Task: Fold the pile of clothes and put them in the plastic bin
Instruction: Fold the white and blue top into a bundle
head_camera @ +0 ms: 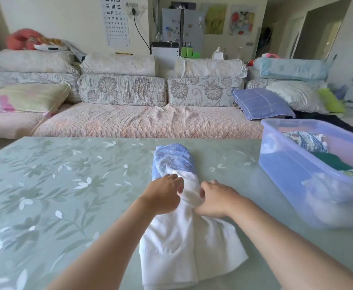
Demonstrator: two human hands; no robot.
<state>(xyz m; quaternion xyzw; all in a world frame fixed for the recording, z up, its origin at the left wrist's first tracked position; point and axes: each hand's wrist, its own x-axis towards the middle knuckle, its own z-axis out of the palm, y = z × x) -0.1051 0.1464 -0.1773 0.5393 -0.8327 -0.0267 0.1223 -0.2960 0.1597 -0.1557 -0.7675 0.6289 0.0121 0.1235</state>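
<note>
A garment (177, 243) lies lengthwise on the table in front of me, white at the near end and blue-patterned at the far end, where it is rolled up. My left hand (163, 193) and my right hand (215, 200) sit side by side at its middle, fingers curled into the white cloth between them. The translucent blue plastic bin (292, 174) stands at the right on the table. Inside it lie folded clothes: a patterned piece (309, 141) and a dark green piece (328, 161).
The table (56, 195) has a pale green cover with a leaf print. Behind it runs a long sofa (146, 120) with several cushions, among them a blue checked one (261, 103). A dark cloth (326, 120) lies on the sofa behind the bin.
</note>
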